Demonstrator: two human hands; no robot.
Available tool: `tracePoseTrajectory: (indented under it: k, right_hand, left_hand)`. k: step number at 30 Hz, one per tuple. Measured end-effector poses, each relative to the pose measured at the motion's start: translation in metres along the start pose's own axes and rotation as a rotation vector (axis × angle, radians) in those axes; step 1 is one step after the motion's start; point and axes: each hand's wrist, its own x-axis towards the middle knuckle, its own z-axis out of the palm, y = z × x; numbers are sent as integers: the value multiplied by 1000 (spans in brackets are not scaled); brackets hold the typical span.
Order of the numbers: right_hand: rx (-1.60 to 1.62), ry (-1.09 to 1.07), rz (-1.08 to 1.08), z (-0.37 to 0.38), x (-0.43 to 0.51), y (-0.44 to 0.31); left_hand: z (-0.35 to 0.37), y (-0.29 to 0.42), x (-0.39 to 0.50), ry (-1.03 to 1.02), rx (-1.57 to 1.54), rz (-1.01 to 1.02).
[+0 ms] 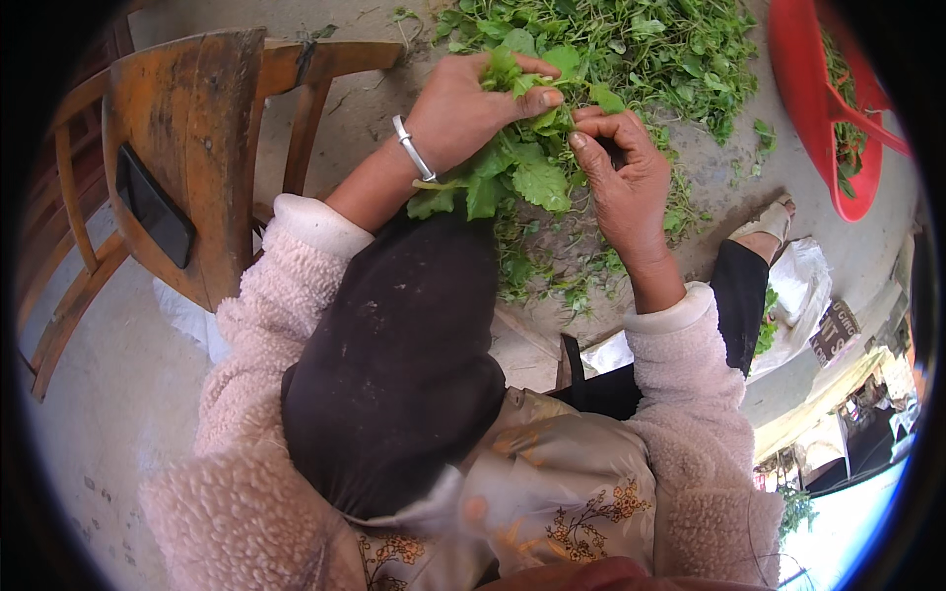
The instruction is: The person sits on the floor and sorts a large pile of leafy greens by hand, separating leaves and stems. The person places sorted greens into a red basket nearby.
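Observation:
A bunch of leafy greens [536, 173] hangs from my left hand [473, 103], whose thumb and fingers are closed on the stems; a silver bangle [412, 148] circles that wrist. My right hand [628, 166] is just right of the bunch, its thumb and fingertips pinched together at the edge of the leaves. Whether a stem lies between those fingertips is hard to tell. Beyond both hands, a large heap of loose greens [650, 52] lies on the concrete floor, and smaller scraps of leaf [576, 281] are scattered below the hands.
A wooden chair [222, 133] at the left has a black smartphone [155, 205] on it. At the upper right is a red plastic container [805, 96] with greens inside. My sandalled foot [768, 221] is beside a white plastic bag [798, 288] on the right.

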Motion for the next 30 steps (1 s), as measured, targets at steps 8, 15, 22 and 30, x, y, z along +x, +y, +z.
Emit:
tracePoseTrajectory:
  k: [8, 15, 22, 30]
  right_hand:
    - [38, 63, 7, 0, 1, 11]
    - [-42, -5, -155, 2, 16, 18]
    - [-177, 112, 62, -42, 0, 42]
    - [-985, -288, 420, -135, -57, 125]
  left_hand:
    - [-3, -4, -1, -36, -121, -99]
    - [1, -9, -1, -88, 18, -132]
    - [-5, -7, -5, -67, -235, -157]
    - [-10, 5, -9, -127, -226, -34]
